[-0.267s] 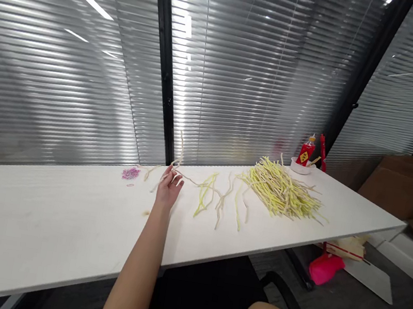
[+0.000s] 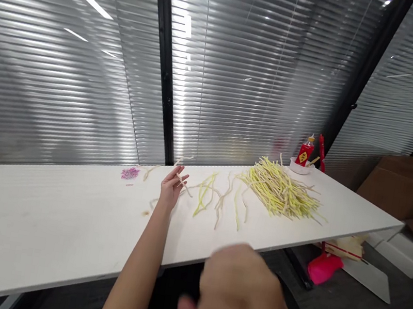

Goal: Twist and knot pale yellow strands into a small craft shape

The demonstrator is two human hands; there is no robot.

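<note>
Right hand [image 2: 242, 296] has risen, curled; left hand [image 2: 170, 189] holds a pale stem [image 2: 186, 187].

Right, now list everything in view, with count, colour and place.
Strand pile: one, yellow and cream, table's right half
Loose strands: several, yellow and cream, left of the pile
Small bits: uncounted cluster, pink-purple, table's far edge
Bottle: one, red, yellow cap, in the bowl
Bowl: one, whitish, far right
Table: one, white, across the view
Blinds: several panels, grey, behind the table
Cardboard: uncounted pieces, brown, far right
Bag-like item: one, bright pink, floor
Flat board: one, whitish, floor
Left hand: one, bare, holding a cream strand
Right hand: one, bare, blurred, near the camera
</note>
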